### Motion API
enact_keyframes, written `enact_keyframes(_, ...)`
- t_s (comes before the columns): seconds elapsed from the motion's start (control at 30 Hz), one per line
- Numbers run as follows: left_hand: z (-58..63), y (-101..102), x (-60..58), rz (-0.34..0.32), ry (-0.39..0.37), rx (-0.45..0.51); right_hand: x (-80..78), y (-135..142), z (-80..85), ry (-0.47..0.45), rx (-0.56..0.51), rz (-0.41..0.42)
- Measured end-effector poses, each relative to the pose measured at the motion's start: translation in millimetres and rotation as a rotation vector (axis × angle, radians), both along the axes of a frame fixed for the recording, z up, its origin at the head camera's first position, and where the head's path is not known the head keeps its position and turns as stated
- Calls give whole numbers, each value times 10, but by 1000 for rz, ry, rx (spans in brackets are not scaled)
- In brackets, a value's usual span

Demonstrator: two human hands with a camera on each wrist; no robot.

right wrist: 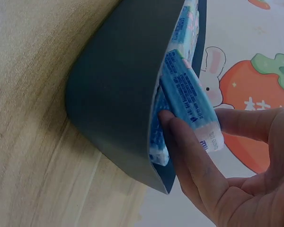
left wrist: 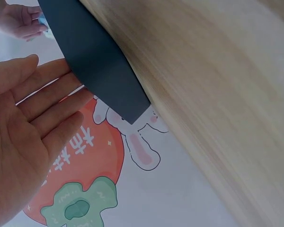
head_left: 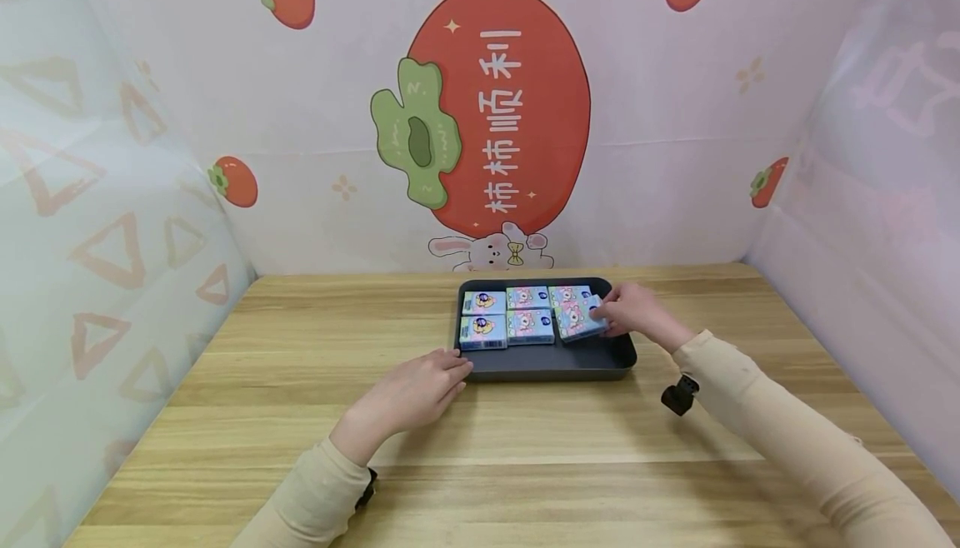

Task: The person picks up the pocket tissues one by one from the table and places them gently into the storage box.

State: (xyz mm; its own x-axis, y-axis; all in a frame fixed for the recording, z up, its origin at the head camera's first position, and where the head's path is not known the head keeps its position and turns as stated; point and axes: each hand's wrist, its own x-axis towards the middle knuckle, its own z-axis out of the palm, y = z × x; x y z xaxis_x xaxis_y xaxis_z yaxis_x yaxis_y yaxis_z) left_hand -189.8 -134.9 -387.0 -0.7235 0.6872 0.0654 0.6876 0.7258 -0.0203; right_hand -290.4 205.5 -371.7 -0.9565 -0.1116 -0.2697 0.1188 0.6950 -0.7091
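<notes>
A dark grey tray [head_left: 555, 375] on the table holds several small blue tissue packs [head_left: 529, 327] laid in two rows. My right hand [head_left: 637, 315] pinches one tissue pack [head_left: 579, 320] by its right end, over the tray's right side. This pack sits tilted, partly overlapping the pack [head_left: 570, 292] behind it. In the right wrist view, the thumb and fingers hold the printed side of that pack [right wrist: 189, 94], with another pack [right wrist: 158, 146] visible below it. My left hand [head_left: 416, 390], fingers extended, touches the tray's front left corner; the left wrist view shows its open palm [left wrist: 33, 113].
The tray stands toward the back of a wooden table [head_left: 510, 465]. Behind it hangs a white cloth [head_left: 652, 198] with a persimmon and rabbit print, and pale cloth walls [head_left: 97, 223] rise at both sides. Each wrist carries a small black camera [head_left: 678, 396].
</notes>
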Motion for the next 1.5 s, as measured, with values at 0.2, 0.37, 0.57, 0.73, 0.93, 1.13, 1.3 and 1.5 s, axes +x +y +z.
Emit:
enact_keyframes(0.2, -9, 0, -5, 0, 3, -4, -11, -17, -42, 3, -17, 18)
enact_keyframes(0.37, -18, 1, -8, 10, -5, -4, -19, -29, -65, -7, -19, 7)
enact_keyframes(0.57, -14, 0, -8, 11, -3, 1, -34, -34, -84, -10, -16, 5)
enact_keyframes(0.73, -11, 3, -6, 12, 2, -2, -31, -48, -80, -11, -26, 7)
enact_keyframes(0.93, -6, 7, -5, 11, -6, -4, -9, -62, -70, -33, -31, 13)
enact_keyframes(1.13, -11, 5, -7, 10, -7, -1, -27, -58, -92, -38, 29, 33)
enact_keyframes(1.3, -16, 0, -9, 6, -5, 4, -41, -67, -104, -28, 95, 60)
enact_keyframes(1.5, -18, 0, -11, 1, 5, 2, -51, -87, -103, -36, 162, 96)
